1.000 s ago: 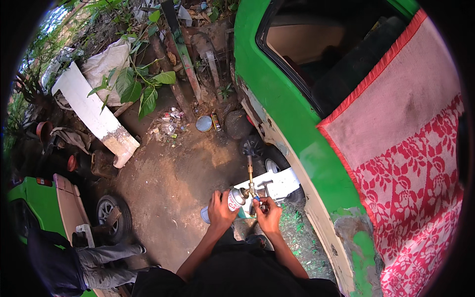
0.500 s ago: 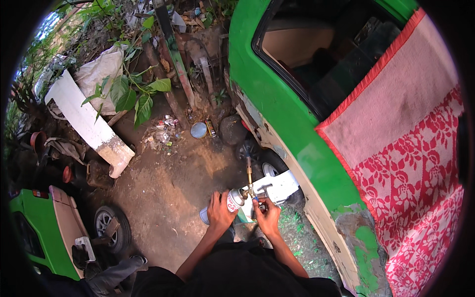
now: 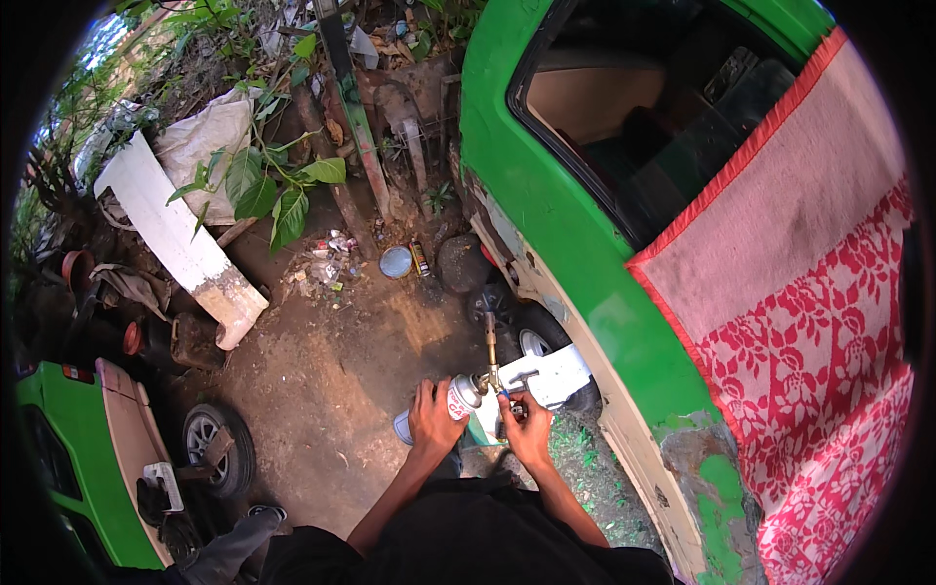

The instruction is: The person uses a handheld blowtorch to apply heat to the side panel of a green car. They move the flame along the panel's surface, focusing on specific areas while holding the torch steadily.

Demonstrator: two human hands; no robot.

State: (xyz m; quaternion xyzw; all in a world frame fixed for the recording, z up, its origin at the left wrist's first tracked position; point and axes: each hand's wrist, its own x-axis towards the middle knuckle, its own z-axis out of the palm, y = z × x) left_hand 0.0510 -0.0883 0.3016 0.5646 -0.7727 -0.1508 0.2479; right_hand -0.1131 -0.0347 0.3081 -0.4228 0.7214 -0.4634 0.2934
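My left hand [image 3: 434,421] is closed around a white and red gas canister [image 3: 462,398] fitted with a brass blow torch [image 3: 490,339]. The canister lies tilted, and the torch nozzle points away from me. No flame can be made out at its tip. My right hand [image 3: 527,426] pinches a small blue part beside the torch's valve; the fingers partly hide it. Beyond my right hand, a white panel [image 3: 556,376] juts out next to the green car's wheel [image 3: 532,342].
The green car [image 3: 604,292], its paint patchy, stands at the right under a red and pink blanket [image 3: 770,224]. A white bumper-like panel [image 3: 175,234] lies far left. Nearer left are another green car [image 3: 93,448] and a person's leg [image 3: 229,548]. A round tin [image 3: 395,261] sits ahead.
The view has shifted slightly, so the surroundings sit a little differently in the picture. The canister appears turned a little in my left hand; both hands keep their hold.
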